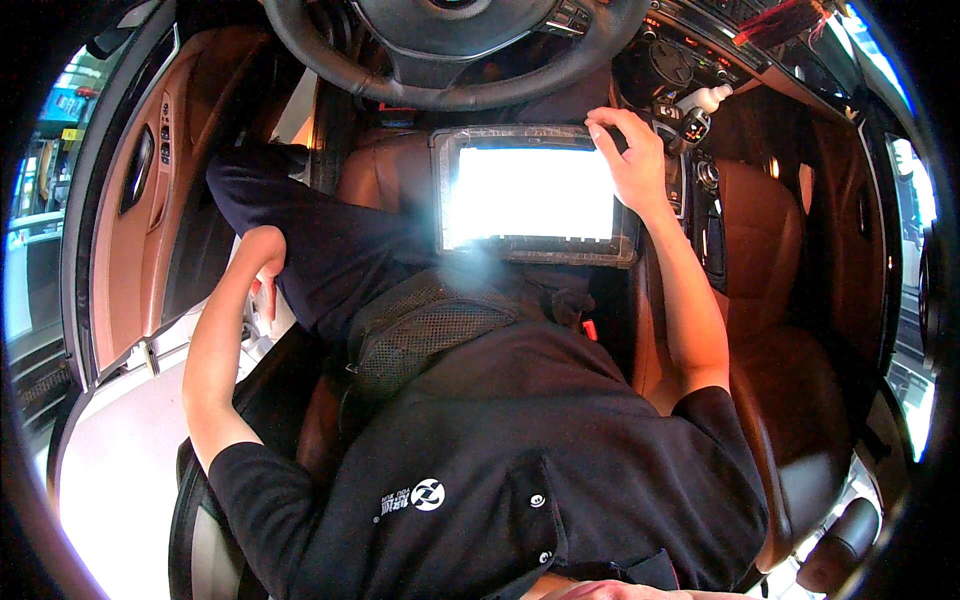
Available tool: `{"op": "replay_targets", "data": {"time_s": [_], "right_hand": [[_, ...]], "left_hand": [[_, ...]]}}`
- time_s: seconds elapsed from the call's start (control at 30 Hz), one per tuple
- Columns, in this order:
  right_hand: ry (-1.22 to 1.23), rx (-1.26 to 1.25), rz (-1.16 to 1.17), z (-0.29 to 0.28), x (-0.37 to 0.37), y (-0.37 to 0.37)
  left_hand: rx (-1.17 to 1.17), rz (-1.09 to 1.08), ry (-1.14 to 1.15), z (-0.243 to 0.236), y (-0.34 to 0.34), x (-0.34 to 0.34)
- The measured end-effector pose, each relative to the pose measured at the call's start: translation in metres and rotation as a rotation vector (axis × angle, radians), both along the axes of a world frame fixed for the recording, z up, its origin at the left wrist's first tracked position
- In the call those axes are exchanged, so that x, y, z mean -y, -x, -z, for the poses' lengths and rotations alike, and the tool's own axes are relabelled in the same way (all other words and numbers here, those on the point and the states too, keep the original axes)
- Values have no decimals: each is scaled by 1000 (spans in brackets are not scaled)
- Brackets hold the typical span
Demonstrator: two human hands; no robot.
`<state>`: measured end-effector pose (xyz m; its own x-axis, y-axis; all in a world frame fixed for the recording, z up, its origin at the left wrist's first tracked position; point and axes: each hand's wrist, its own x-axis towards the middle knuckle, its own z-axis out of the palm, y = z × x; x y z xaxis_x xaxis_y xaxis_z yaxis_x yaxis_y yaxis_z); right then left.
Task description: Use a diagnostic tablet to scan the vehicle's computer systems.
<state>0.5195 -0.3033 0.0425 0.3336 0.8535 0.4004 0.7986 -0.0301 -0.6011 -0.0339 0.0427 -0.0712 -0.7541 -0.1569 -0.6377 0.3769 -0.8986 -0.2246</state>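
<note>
1. Tablet (535,192): at the lap, screen glaring white.
2. Right hand (632,155): at tablet's upper right corner, fingers bent; cannot tell whether grasping.
3. Left hand (266,258): beside left thigh (345,235), wrist bent; fingers partly hidden, grip cannot be told.
4. Steering wheel (455,97): beyond tablet, blocking that side.
5. Gear lever (697,126), white bottle (706,97): near right hand.
6. Door (125,240): far left.

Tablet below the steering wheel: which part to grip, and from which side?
I'd take the tablet by its left border, coming from the person's left. It is flat with a dark frame, so a pinch there should spare the screen; the right hand covers the upper right corner.
</note>
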Motion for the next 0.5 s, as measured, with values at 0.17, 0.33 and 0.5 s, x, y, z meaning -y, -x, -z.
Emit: {"op": "replay_targets", "data": {"time_s": [0.17, 0.33, 0.5], "right_hand": [[-4, 6, -8, 0, -1, 0], [0, 5, 7, 2, 0, -1], [-38, 4, -25, 1, -3, 3]], "left_hand": [[2, -24, 79, 15, 14, -10], [11, 67, 61, -14, -21, 9], [-7, -71, -110, 0, -2, 3]]}}
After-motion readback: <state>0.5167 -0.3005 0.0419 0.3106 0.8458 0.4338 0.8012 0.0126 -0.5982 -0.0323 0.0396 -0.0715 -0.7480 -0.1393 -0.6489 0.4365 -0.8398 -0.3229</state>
